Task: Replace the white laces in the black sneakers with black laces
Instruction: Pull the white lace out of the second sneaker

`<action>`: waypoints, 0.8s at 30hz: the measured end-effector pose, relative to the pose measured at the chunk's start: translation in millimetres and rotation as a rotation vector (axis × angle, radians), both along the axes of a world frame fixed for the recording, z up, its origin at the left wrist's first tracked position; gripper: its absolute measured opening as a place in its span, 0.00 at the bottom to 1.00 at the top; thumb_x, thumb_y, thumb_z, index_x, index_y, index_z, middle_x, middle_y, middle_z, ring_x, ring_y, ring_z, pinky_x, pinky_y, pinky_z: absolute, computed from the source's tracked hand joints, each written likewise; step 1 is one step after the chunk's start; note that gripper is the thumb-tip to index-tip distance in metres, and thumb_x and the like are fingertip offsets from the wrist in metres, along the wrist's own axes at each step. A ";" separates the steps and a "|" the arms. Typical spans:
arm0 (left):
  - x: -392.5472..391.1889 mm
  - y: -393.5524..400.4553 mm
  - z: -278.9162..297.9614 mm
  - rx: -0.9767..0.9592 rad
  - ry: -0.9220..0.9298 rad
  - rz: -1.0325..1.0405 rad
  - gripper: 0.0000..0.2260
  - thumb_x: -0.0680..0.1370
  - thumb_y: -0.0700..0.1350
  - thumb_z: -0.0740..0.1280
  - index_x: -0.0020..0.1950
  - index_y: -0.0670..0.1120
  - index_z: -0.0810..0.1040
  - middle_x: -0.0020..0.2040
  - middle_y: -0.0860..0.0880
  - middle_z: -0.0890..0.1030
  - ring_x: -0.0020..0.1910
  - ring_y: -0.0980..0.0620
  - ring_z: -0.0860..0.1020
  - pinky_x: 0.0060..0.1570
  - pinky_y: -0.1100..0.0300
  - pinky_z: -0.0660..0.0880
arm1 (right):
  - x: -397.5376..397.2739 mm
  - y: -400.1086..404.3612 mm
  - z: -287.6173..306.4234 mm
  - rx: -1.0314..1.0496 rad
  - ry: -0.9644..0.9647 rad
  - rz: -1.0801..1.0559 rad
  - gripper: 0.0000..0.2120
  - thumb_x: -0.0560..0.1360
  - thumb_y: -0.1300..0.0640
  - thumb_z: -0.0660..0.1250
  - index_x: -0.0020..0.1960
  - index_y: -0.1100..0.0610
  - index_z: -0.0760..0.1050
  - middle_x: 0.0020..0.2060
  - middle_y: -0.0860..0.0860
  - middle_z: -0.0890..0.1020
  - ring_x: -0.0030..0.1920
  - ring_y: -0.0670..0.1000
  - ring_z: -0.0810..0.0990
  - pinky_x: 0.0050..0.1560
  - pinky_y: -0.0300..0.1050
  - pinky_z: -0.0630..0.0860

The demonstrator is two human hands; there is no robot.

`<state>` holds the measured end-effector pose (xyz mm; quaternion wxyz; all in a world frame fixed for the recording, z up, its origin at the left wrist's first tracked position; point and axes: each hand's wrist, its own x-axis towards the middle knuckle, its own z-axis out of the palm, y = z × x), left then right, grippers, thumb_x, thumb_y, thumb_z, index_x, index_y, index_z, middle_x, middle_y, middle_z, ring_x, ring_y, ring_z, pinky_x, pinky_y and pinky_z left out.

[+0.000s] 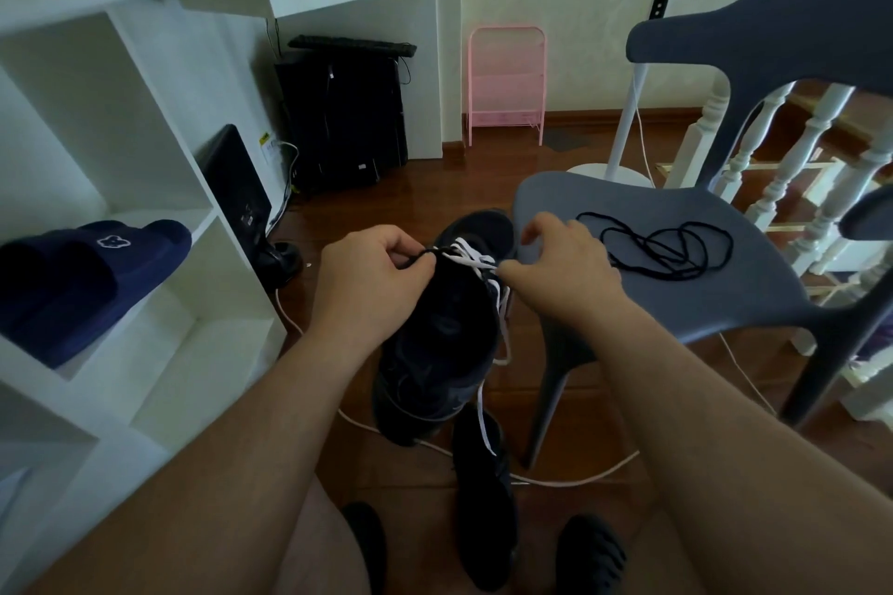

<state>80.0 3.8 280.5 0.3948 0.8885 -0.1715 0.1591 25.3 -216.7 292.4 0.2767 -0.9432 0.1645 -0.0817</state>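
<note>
A black sneaker [437,338] is held up in front of me, toe pointing away, heel toward me. Its white lace [471,256] crosses the upper eyelets, and loose ends hang down the right side. My left hand [372,275] pinches the sneaker's left eyelet edge near the top. My right hand [560,256] pinches the white lace on the right side. A second black sneaker [485,498] lies on the floor below. The black laces [671,246] lie in a loose tangle on the grey chair seat [700,309].
White shelving [145,256] stands at my left with navy slippers [82,275] on it. A computer tower [343,116], a pink rack [506,82], a fan stand [628,111] and a stair railing [797,159] lie beyond. A white cable [570,478] runs across the wooden floor.
</note>
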 end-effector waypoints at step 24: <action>-4.7 1.7 1.9 0.003 -0.017 0.028 0.07 0.76 0.56 0.75 0.40 0.62 0.80 0.36 0.62 0.80 0.44 0.69 0.79 0.34 0.72 0.69 | -6.8 17.3 -6.8 0.068 0.076 0.126 0.32 0.69 0.22 0.63 0.33 0.52 0.73 0.23 0.44 0.76 0.25 0.43 0.76 0.27 0.42 0.67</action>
